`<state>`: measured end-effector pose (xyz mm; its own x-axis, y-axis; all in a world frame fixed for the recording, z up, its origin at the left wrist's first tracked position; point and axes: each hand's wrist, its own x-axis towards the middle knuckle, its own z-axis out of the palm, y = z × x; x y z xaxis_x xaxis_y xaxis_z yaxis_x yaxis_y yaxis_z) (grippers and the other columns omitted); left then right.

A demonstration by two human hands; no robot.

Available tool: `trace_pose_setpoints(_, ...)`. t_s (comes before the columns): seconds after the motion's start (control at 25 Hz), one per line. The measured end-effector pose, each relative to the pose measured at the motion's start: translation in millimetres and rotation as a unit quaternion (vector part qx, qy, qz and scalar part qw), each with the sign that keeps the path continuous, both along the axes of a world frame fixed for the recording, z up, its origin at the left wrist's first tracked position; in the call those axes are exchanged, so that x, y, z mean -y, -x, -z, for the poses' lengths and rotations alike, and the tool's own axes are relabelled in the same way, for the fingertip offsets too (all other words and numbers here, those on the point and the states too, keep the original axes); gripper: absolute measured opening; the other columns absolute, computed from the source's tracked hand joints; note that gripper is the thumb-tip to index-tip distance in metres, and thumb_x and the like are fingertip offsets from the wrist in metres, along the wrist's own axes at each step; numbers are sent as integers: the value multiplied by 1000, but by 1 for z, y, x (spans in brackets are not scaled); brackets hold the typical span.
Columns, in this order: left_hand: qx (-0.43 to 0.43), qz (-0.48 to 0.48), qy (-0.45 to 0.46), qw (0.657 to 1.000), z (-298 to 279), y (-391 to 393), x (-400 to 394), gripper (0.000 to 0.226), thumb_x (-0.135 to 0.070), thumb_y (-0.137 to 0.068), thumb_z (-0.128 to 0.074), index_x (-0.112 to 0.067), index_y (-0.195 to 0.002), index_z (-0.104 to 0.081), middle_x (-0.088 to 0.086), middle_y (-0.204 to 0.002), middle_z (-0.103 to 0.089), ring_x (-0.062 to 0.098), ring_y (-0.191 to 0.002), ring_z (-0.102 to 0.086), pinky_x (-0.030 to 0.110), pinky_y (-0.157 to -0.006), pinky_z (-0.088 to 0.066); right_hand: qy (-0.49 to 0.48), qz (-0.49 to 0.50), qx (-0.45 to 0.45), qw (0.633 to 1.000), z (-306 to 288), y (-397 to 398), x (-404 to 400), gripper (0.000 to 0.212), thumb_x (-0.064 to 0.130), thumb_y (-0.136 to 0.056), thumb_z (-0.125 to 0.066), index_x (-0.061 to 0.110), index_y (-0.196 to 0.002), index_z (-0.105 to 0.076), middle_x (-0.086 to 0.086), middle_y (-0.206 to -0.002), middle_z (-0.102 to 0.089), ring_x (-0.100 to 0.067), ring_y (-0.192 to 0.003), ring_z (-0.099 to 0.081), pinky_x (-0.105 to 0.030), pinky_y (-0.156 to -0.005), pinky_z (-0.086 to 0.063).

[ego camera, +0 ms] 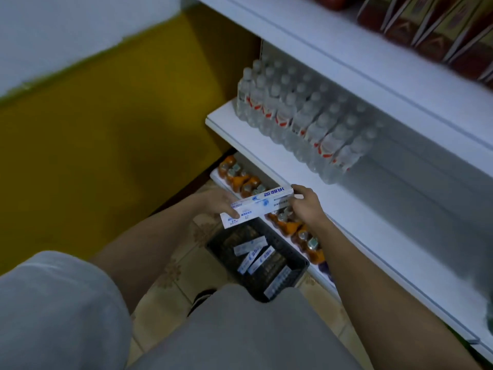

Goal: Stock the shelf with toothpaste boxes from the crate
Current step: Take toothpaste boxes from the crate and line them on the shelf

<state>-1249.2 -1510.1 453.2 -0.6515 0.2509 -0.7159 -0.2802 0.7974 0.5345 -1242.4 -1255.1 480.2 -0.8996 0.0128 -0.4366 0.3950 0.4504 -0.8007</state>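
both hands' fingers (234, 214) pinch the toothpaste box (257, 206) ends.

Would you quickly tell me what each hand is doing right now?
Left hand: grips the near end of the toothpaste box.
Right hand: holds the far end of the same box.

Two hands, the left hand (218, 201) and the right hand (306, 204), hold one box (257, 206). Four more boxes (260, 256) lie in one crate (290, 252). The bottles (301, 116) are too many to count.
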Motion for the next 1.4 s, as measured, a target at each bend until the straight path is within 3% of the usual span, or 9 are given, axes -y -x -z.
trace_pose_setpoints(0.08,33,-82,-88,992,-17,-1,-7,44,-41,-82,-76,-17,-118,-70,-1,-118,-67,16,-106,-62,24,-79,-51,-21,23,-35,999,-3,8,0,37,6,-96,-49,5,-133,-51,-12,-132,-52,-15,-87,-60,-10,-65,-49)
trace_pose_setpoints(0.24,115,-266,-278,916,-41,-6,-42,33,-24,-89,-70,-15,-121,-63,5,-113,-71,18,-106,-65,24,-76,-56,76,79,9,994,-8,11,10,58,34,-96,-57,24,-144,-27,-11,-143,-44,-26,-115,-58,-41,-98,-50)
trace_pose_setpoints(0.4,96,-305,-347,882,-57,-2,-70,36,-27,-90,-70,-15,-122,-60,7,-109,-72,19,-101,-65,27,-81,-54,258,118,48,958,-20,15,20,39,39,-96,-55,29,-129,-37,-9,-118,-68,-25,-97,-71,-49,-84,-58)
trace_pose_setpoints(0.6,79,-271,-318,905,-78,2,-79,41,-37,-88,-70,-14,-119,-55,9,-113,-70,21,-94,-69,27,-69,-58,264,114,33,957,-31,29,20,32,32,-96,-59,27,-126,-50,-6,-120,-66,-24,-99,-70,-46,-81,-59)
trace_pose_setpoints(0.84,-48,-331,-316,888,-114,51,-47,102,-42,-71,-82,-38,-151,-18,9,-151,-36,32,-124,-52,50,-87,-57,238,72,102,963,-59,51,-9,35,25,-101,-51,9,-132,-53,-15,-117,-69,-22,-83,-70,-33,-66,-56)
trace_pose_setpoints(1.0,-184,-157,-214,946,-154,86,-37,100,-37,-69,-86,-39,-149,-27,-3,-158,-24,24,-139,-35,44,-102,-47,204,-19,115,972,-103,65,-34,33,24,-100,-52,6,-127,-58,-9,-106,-73,-19,-86,-71,-32,-77,-59)
trace_pose_setpoints(1.16,-180,23,-148,972,-197,108,-46,79,-29,-72,-85,-34,-141,-47,-8,-143,-47,15,-127,-46,24,-93,-46,166,-85,105,977,-153,80,-55,34,25,-100,-52,3,-124,-60,-11,-106,-73,-21,-84,-70,-32,-71,-58)
trace_pose_setpoints(1.28,-131,93,-144,976,-231,121,-58,56,-16,-72,-85,-19,-124,-63,-2,-117,-67,17,-106,-61,24,-78,-56,131,-123,86,980,-188,87,-69,32,27,-101,-49,7,-123,-61,-12,-108,-71,-21,-83,-67,-34,-74,-55)
trace_pose_setpoints(1.4,-121,115,-143,975,-273,136,-65,56,-20,-62,-90,-12,-113,-69,7,-114,-71,28,-111,-64,40,-97,-52,61,-129,23,990,-231,86,-80,42,41,-99,-50,9,-123,-62,-12,-114,-70,-18,-84,-65,-33,-76,-52)
